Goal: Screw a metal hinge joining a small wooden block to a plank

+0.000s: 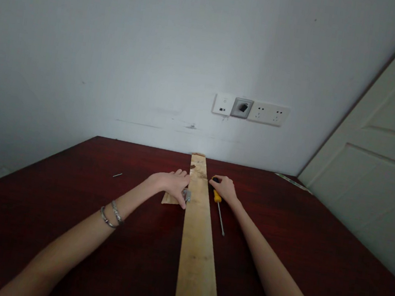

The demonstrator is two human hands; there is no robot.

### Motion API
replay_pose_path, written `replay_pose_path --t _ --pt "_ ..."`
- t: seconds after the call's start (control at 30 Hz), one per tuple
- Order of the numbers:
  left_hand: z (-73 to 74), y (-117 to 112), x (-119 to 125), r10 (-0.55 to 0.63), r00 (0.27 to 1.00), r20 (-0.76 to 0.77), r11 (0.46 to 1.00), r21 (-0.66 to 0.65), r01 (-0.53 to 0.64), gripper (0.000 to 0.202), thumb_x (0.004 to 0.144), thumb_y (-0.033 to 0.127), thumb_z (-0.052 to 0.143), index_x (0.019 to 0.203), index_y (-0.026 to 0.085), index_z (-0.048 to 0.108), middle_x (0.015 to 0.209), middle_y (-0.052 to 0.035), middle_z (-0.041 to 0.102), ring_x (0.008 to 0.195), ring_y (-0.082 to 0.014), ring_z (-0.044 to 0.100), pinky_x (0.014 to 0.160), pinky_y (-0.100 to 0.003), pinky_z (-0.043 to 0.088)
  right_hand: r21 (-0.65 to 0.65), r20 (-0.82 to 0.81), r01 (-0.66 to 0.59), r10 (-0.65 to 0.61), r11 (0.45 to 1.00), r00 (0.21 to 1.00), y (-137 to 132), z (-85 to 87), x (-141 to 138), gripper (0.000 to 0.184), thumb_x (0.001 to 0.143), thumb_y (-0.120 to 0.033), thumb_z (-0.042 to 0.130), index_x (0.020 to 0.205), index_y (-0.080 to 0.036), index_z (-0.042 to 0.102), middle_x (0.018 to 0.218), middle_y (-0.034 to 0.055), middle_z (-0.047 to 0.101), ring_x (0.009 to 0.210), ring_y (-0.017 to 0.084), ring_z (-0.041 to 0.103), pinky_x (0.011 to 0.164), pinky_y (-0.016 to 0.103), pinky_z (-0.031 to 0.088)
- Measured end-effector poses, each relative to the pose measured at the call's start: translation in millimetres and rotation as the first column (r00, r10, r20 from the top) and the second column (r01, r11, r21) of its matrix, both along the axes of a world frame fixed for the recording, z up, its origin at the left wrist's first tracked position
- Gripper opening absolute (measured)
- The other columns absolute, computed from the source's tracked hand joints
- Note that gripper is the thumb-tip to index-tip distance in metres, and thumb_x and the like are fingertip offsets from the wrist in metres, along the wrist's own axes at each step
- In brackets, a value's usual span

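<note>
A long wooden plank [196, 246] runs away from me towards the wall. My left hand [173, 184] lies over a short wooden piece [169, 199] at the plank's left side, thumb and fingers spread, fingertips at the plank's edge. Between thumb and fingers, a small metal hinge or bracket [187, 195] shows where the two woods meet; part of it is hidden. To the plank's right, my right hand [224, 188] closes its thumb and fingers around the handle end of a yellow and black screwdriver [217, 197]. Its metal shaft points back towards me.
A thin metal screw or pin [117, 174] lies on the dark red table [122, 265] at left. A narrow pale strip [293, 182] is at the far right edge. Behind stands a white wall with sockets [266, 113]; a panelled door [385, 145] borders the right side.
</note>
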State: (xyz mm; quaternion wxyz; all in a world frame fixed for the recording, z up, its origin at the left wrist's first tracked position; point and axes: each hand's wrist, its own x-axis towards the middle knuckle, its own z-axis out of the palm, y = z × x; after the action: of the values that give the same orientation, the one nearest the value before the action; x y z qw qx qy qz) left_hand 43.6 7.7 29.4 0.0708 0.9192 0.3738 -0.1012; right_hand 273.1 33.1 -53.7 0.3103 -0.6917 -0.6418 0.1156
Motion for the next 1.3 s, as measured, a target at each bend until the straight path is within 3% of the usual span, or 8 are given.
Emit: replay_pose_path --t 0.2,0.4,0.57,0.7,0.8,0.97,1.3 --pt "-6.7 -1 2 0.007 0.997 -0.077 0.997 -0.078 -0.013 0.092 0.052 0.059 0.071 0.121 0.006 0.041 0.126 -0.0226 0.045 0.114 -0.0339 0.042 0.096 -0.037 0.035 0.081 -0.127 -0.017 0.027 0.997 0.992 1 7.6 9 0.030 0.073 -0.036 0.056 0.093 -0.020 0.073 0.083 0.0022 0.072 0.081 0.018 0.065 0.073 0.024 0.047" --pt "-10.4 4 0 0.010 0.996 -0.086 0.993 -0.117 -0.020 0.084 0.055 0.051 0.073 0.121 0.007 0.042 0.127 -0.0207 0.046 0.116 -0.0322 0.044 0.093 -0.033 0.038 0.269 -0.237 0.055 0.011 0.961 0.971 1 47.0 10 0.049 0.074 -0.048 0.054 0.109 -0.015 0.067 0.085 0.0046 0.069 0.076 0.018 0.061 0.069 0.026 0.046" --pt "-17.1 12 -5 -0.022 0.999 -0.038 0.993 -0.116 0.018 0.069 0.060 0.047 0.072 0.115 0.013 0.048 0.119 -0.0154 0.053 0.110 -0.0302 0.049 0.089 -0.034 0.041 0.566 -0.397 0.067 0.200 0.822 0.896 -21 91.7 -11 0.057 0.073 -0.050 0.060 0.115 -0.012 0.063 0.094 0.0098 0.069 0.077 0.017 0.060 0.069 0.029 0.049" --pt "-20.4 14 -6 -0.041 0.999 -0.003 0.994 -0.105 0.040 0.068 0.058 0.047 0.074 0.112 0.013 0.051 0.114 -0.0158 0.056 0.106 -0.0302 0.052 0.087 -0.035 0.043 0.719 -0.298 0.015 0.289 0.694 0.910 -49 112.2 -35 0.052 0.077 -0.044 0.061 0.122 -0.020 0.057 0.109 0.0092 0.065 0.090 0.018 0.059 0.073 0.031 0.050" --pt "-20.4 13 -5 -0.039 0.999 0.012 0.996 -0.085 0.040 0.069 0.058 0.046 0.074 0.115 0.015 0.050 0.113 -0.0139 0.056 0.102 -0.0292 0.054 0.085 -0.035 0.044 0.777 -0.178 -0.057 0.305 0.626 0.936 -64 116.1 -51 0.051 0.078 -0.040 0.061 0.126 -0.023 0.054 0.113 0.0083 0.063 0.084 0.016 0.058 0.067 0.029 0.051" --pt "-15.1 9 -6 -0.029 1.000 -0.010 0.996 -0.082 0.028 0.071 0.059 0.046 0.072 0.121 0.019 0.048 0.112 -0.0115 0.054 0.098 -0.0281 0.056 0.080 -0.034 0.047 0.812 -0.070 -0.107 0.278 0.574 0.958 -71 112.4 -63 0.050 0.080 -0.036 0.060 0.128 -0.024 0.051 0.109 0.0076 0.062 0.076 0.015 0.056 0.057 0.026 0.051" --pt "-12.1 7 -5 -0.015 1.000 -0.026 0.996 -0.091 0.013 0.069 0.061 0.043 0.069 0.121 0.017 0.048 0.114 -0.0138 0.052 0.096 -0.0290 0.056 0.080 -0.036 0.047 0.815 -0.011 -0.187 0.337 0.549 0.941 -67 99.8 -70 0.048 0.082 -0.034 0.060 0.128 -0.025 0.050 0.099 0.0056 0.061 0.075 0.014 0.054 0.055 0.024 0.051"
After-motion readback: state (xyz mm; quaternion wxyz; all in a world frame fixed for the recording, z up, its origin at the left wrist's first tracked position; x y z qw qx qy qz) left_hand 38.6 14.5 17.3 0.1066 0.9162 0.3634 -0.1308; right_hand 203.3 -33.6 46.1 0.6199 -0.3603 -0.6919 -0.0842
